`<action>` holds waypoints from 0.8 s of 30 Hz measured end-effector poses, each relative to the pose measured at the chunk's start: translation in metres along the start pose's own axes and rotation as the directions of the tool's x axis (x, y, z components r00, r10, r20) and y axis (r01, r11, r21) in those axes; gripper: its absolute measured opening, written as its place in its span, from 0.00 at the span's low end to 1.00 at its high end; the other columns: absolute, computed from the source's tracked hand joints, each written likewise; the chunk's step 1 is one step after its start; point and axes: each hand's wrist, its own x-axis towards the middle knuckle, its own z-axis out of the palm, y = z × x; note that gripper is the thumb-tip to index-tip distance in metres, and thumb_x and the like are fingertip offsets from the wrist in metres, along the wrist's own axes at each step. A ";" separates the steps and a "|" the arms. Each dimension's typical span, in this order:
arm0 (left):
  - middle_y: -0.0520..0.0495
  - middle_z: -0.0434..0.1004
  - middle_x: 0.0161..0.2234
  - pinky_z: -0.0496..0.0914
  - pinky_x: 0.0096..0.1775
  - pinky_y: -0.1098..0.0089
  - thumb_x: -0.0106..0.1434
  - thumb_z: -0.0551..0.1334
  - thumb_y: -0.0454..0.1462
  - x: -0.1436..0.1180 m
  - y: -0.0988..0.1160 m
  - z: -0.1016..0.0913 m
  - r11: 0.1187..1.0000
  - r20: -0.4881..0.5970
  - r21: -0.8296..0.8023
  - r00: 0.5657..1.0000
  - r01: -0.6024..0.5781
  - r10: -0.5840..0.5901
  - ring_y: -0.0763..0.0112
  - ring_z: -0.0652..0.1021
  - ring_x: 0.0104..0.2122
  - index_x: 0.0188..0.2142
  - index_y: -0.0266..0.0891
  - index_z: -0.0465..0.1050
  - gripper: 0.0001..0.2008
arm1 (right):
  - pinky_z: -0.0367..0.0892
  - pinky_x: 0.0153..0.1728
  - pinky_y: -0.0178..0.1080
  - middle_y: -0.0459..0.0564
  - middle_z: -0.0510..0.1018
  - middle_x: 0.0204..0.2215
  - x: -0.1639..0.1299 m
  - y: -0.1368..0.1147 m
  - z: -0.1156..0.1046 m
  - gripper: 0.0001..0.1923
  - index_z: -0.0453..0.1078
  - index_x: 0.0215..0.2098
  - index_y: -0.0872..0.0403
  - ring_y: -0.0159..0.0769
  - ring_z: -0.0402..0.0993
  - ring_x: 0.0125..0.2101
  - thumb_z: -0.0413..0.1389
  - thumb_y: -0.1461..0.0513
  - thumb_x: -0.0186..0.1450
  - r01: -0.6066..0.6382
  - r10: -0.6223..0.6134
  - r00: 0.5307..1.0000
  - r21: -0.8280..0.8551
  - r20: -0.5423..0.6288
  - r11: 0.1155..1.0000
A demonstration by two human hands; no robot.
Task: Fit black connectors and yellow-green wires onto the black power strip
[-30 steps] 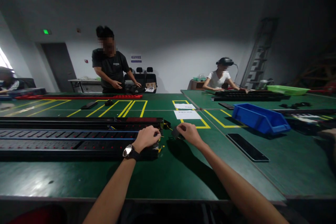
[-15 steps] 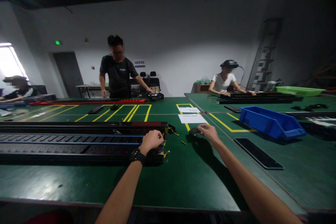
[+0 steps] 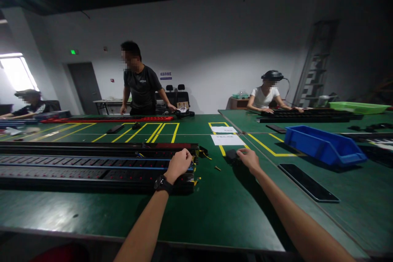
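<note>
- My left hand (image 3: pixel 181 163) is curled in a loose fist on the end of the long black power strip (image 3: pixel 98 166), by its yellow wires (image 3: pixel 196 180).
- My right hand (image 3: pixel 250 159) rests its fingers on a small black block (image 3: pixel 232 155) lying flat on the smooth green table (image 3: pixel 215 208).
- Bare table lies between my hands; a flat black panel (image 3: pixel 308 182) and a blue bin (image 3: pixel 325 146) sit to my right.

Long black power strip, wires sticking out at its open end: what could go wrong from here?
1. The left hand is fisted on the long black power strip beside loose yellow wires; a tug might strain them.
2. A small yellow bit lies loose on the green table; a forearm could sweep it away.
3. The right hand rests on a small black part, perhaps nudging it.
</note>
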 end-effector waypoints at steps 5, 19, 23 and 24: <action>0.46 0.81 0.35 0.67 0.36 0.71 0.69 0.57 0.36 -0.013 0.020 0.002 0.954 -0.005 -0.039 0.955 -0.298 0.298 0.68 0.79 0.33 0.36 0.39 0.74 0.08 | 0.67 0.42 0.42 0.62 0.83 0.42 -0.005 -0.004 0.003 0.17 0.81 0.43 0.58 0.49 0.79 0.44 0.54 0.55 0.70 0.059 -0.026 0.992 -0.269 0.126 0.961; 0.46 0.79 0.38 0.70 0.38 0.69 0.69 0.61 0.37 -0.039 0.056 0.037 0.665 0.237 0.283 0.722 -0.692 0.650 0.65 0.79 0.37 0.43 0.39 0.74 0.05 | 0.68 0.38 0.42 0.62 0.83 0.38 -0.020 -0.028 -0.007 0.31 0.82 0.38 0.54 0.50 0.79 0.40 0.50 0.39 0.68 0.107 0.001 0.972 -0.443 0.237 0.890; 0.46 0.79 0.36 0.69 0.35 0.68 0.70 0.61 0.37 -0.043 0.061 0.040 0.618 0.281 0.331 0.700 -0.713 0.657 0.64 0.79 0.37 0.41 0.39 0.75 0.05 | 0.68 0.38 0.41 0.61 0.83 0.39 -0.020 -0.026 -0.005 0.32 0.82 0.39 0.52 0.49 0.79 0.41 0.47 0.39 0.69 0.109 -0.005 0.975 -0.462 0.220 0.880; 0.45 0.80 0.36 0.69 0.35 0.68 0.70 0.60 0.37 -0.044 0.063 0.040 0.608 0.290 0.335 0.693 -0.720 0.660 0.64 0.79 0.37 0.40 0.39 0.75 0.06 | 0.68 0.38 0.41 0.61 0.83 0.39 -0.019 -0.025 -0.004 0.32 0.82 0.39 0.52 0.49 0.79 0.41 0.46 0.39 0.70 0.112 -0.008 0.976 -0.464 0.220 0.878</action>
